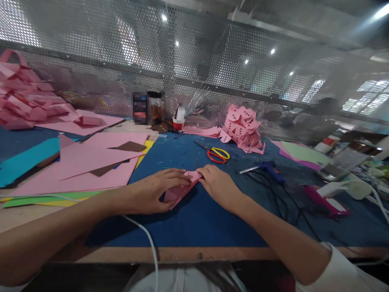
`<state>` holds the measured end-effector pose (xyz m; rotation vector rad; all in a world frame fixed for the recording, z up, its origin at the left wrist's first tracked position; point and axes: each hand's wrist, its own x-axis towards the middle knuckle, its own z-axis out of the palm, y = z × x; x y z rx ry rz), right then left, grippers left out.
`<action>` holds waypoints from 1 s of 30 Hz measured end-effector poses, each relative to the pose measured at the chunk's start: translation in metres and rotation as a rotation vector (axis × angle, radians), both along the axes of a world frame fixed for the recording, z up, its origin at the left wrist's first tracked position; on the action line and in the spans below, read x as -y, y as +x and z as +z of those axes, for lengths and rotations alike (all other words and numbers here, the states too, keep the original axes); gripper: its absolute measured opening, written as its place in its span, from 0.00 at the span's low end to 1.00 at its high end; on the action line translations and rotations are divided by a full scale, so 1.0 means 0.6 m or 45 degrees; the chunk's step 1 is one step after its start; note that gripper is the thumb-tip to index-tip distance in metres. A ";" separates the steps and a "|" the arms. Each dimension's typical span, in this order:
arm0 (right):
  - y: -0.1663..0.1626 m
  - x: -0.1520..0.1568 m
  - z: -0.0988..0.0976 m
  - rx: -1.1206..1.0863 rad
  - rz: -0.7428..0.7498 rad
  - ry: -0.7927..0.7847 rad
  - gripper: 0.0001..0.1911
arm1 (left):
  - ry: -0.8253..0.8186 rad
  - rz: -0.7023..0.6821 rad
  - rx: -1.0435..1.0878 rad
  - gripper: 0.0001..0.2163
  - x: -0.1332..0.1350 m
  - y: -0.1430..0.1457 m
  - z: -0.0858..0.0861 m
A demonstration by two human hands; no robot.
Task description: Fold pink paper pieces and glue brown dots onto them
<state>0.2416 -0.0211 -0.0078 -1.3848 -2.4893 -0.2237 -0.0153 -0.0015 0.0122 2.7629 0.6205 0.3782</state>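
Note:
A folded strip of pink paper (pixel 181 194) slants between my two hands above the blue table mat (pixel 200 225). My left hand (pixel 152 190) grips its left side, with the thumb below and the fingers over the top. At the upper right end, the fingers of my right hand (pixel 220 186) pinch the paper's corner; the fingertips partly hide it. Just beyond my hands lie scissors (pixel 217 154) with one red and one yellow handle loop, blades apart.
Pink sheets (pixel 100 158) are stacked at left beside a blue-green sheet (pixel 30 158). A pink folded-paper pile (pixel 243 127) and a cup of tools (pixel 178 121) stand at the back. A blue glue gun (pixel 272 170) with cable lies right. A white cable (pixel 148 235) crosses the front edge.

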 end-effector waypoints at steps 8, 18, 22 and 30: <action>0.002 -0.004 -0.001 -0.079 0.005 -0.001 0.08 | -0.026 -0.002 -0.026 0.32 0.001 0.001 0.003; 0.003 -0.009 -0.005 -0.078 0.008 0.013 0.06 | -0.034 0.002 0.074 0.32 0.009 0.005 0.010; 0.005 -0.011 -0.008 -0.094 0.019 0.024 0.06 | -0.051 -0.003 0.064 0.31 0.011 0.007 0.013; 0.007 -0.012 -0.008 -0.127 0.022 0.001 0.06 | -0.098 0.018 0.010 0.30 0.010 0.006 0.016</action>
